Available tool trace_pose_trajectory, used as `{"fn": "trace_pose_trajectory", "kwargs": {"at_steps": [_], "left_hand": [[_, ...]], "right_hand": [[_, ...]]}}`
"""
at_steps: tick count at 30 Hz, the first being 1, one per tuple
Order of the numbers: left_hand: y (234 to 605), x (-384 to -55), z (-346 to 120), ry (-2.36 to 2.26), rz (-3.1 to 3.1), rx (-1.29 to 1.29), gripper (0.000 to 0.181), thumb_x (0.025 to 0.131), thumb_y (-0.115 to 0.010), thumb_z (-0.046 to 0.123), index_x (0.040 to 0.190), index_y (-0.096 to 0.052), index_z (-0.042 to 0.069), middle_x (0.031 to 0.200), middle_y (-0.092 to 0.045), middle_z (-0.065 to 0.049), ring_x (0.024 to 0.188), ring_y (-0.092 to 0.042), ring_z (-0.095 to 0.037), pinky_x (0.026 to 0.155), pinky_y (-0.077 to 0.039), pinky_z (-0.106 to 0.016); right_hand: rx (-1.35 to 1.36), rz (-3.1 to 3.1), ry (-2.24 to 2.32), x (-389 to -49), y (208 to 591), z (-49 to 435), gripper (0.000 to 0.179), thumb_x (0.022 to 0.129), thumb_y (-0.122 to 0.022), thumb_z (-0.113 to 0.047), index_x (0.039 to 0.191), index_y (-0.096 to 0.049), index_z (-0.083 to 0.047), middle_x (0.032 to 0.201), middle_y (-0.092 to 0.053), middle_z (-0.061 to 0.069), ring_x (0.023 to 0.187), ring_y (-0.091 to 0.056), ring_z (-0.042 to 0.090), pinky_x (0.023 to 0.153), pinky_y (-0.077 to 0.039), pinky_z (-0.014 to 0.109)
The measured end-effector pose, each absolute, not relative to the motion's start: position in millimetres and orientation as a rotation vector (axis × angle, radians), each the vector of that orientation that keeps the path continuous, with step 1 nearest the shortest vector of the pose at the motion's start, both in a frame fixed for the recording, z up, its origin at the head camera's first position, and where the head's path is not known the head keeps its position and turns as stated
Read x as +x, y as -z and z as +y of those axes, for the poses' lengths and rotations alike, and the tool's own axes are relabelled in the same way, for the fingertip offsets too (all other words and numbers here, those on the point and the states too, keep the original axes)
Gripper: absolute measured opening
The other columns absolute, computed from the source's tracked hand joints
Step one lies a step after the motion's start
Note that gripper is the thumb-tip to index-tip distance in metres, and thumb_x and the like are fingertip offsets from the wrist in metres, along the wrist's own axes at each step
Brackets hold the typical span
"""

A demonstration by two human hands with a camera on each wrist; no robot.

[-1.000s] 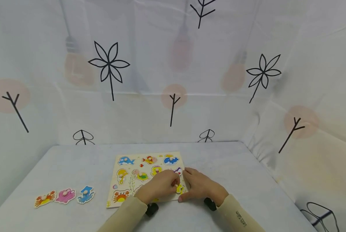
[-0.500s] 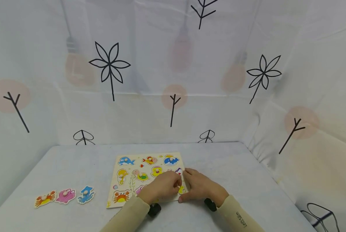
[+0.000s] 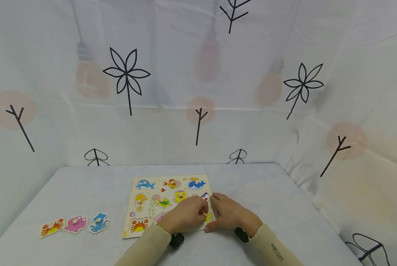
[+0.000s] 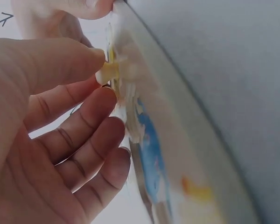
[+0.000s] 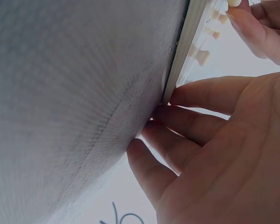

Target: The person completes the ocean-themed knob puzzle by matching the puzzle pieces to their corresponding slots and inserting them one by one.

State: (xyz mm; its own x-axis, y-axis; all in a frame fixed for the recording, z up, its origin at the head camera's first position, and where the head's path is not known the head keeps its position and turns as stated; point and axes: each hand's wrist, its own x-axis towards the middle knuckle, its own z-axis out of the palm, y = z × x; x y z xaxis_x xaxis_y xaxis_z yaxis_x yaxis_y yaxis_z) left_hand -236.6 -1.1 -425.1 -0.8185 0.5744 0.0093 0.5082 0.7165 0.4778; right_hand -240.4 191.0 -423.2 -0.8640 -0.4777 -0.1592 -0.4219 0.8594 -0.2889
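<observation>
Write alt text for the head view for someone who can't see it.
A person's left hand is over the lower right of a sea-animal puzzle board; the right hand touches its right edge. Left of it on a white table lie an orange crab piece, a pink piece and a blue piece.

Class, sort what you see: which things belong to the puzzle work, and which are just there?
Puzzle work:
puzzle board, its edge touched by the right hand
knob pinched by the left hand
probably the loose crab piece, pink piece and blue piece

Just there:
printed backdrop
white table
</observation>
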Motion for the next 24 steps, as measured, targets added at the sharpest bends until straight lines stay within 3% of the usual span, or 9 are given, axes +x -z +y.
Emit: {"fn": "trace_pose_trajectory", "kwargs": {"at_steps": [11, 24], "left_hand": [[413.8, -227.5, -18.5, -0.640, 2.828, 0.914, 0.011, 0.087, -0.068, 0.028, 0.095, -0.064, 0.021, 0.080, -0.051, 0.011, 0.073, -0.047, -0.006, 0.067, -0.042, -0.023], [410.6, -214.2, -86.6, -0.700, 2.941, 0.828, 0.011, 0.084, -0.068, 0.022, 0.093, -0.064, 0.017, 0.077, -0.050, 0.010, 0.071, -0.046, -0.008, 0.064, -0.040, -0.026]], "right_hand": [[-0.671, 2.815, 0.358, -239.9, 425.6, 191.2, 0.115, 0.061, -0.067, -0.077, 0.146, -0.036, -0.006, 0.150, -0.032, 0.012, 0.136, -0.033, 0.032, 0.106, -0.030, 0.051], [-0.590, 2.804, 0.375, -239.8, 426.3, 188.3, 0.117, 0.058, -0.070, -0.077, 0.147, -0.035, -0.009, 0.151, -0.030, 0.010, 0.136, -0.032, 0.030, 0.107, -0.030, 0.050]]}}
